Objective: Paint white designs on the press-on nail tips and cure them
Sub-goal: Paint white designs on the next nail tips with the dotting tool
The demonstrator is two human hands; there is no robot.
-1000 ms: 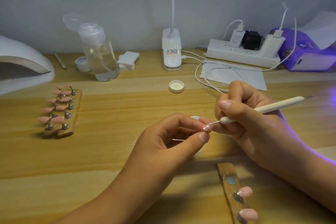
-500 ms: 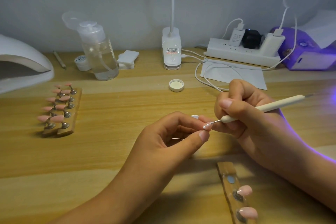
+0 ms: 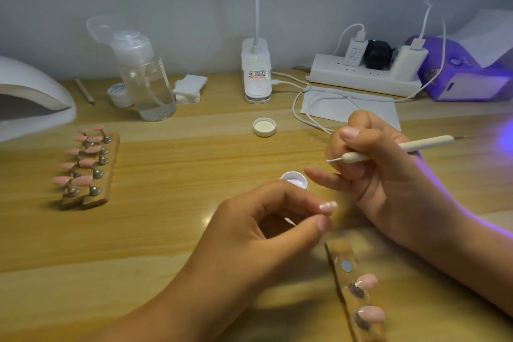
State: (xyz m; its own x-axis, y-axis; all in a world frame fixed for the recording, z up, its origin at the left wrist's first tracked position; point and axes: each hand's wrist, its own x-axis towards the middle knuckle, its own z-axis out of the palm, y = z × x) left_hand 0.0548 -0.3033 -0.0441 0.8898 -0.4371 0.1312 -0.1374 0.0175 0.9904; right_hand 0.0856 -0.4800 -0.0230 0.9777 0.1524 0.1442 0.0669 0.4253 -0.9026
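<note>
Nail tip, apparently in left hand, apart from pen

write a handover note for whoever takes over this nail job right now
Left hand: pinches a pink tip between thumb and forefinger; white dots show on it.
Right hand: grips the pen, its point apart from the tip and near the open paint pot.
Near strip: two tips on it and one bare magnet spot.
Left holder: pink tips that look unpainted.
Done: dots on the held tip.
Left: probably finish it and cure it, perhaps in the white lamp at far left, then paint the rest.
</note>
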